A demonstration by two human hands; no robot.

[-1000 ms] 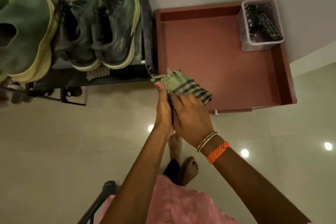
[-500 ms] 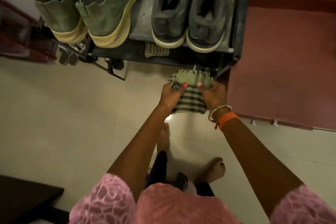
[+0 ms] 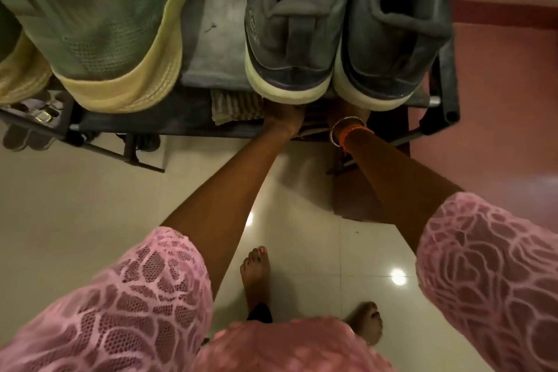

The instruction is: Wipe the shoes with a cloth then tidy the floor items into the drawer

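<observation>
Two pairs of shoes fill the top of the frame on a dark rack [image 3: 193, 122]: green shoes [image 3: 99, 24] upper left, grey shoes [image 3: 341, 33] upper centre. Below them the left hand [image 3: 282, 118] and right hand [image 3: 344, 113] reach under the grey soles; their grip cannot be told, fingers hidden. A striped cloth [image 3: 232, 106] lies beside the left hand

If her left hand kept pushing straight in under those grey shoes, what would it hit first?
Hard to say for sure. The left hand is already under the top shelf holding the grey sneakers, beside a striped cloth. Beyond it is shadow, so nothing is visible ahead.
</observation>
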